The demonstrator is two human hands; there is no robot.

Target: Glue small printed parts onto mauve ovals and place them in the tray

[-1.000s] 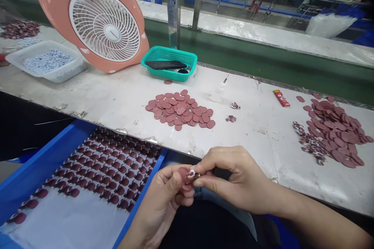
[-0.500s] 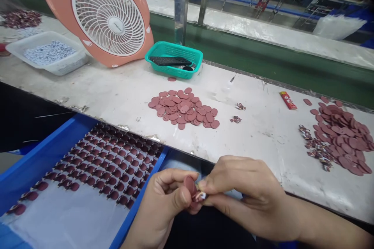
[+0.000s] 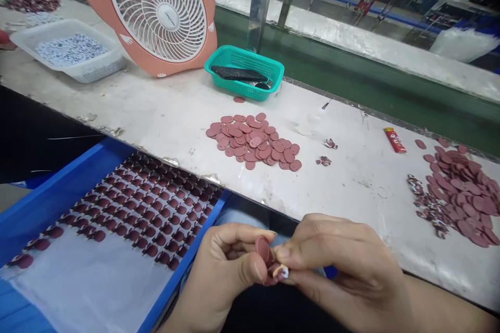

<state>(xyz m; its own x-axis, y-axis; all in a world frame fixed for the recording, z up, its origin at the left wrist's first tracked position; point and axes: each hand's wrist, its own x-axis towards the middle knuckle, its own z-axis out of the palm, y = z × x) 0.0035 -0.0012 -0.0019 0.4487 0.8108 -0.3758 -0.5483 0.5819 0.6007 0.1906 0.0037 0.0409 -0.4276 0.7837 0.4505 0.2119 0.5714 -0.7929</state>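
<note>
**Hands.** The left hand (image 3: 224, 270) and right hand (image 3: 344, 265) are together at the near edge of the view, in front of the person's lap. The left thumb and fingers pinch a maroon oval disc (image 3: 264, 250), while the right thumb and forefinger clamp a small patterned piece (image 3: 280, 271) against its lower edge.

**Surroundings.** At 9 o'clock, a blue-framed tray (image 3: 187, 234) holds tight rows of maroon parts (image 3: 144, 213). At 12 o'clock on the white workbench (image 3: 175, 135) lies a loose pile of pink discs (image 3: 250, 140), with a teal basket (image 3: 250, 57) beyond it. At 2 o'clock is a larger disc pile (image 3: 457, 192). At 11 o'clock stands a pink desk fan (image 3: 156, 62).

**Hazards.** Loss of pinch pressure could release the small piece, which may then drop into the lap area. A careless left-hand movement could disturb the tray rows. Fan airflow could shift light pieces on the bench.
</note>
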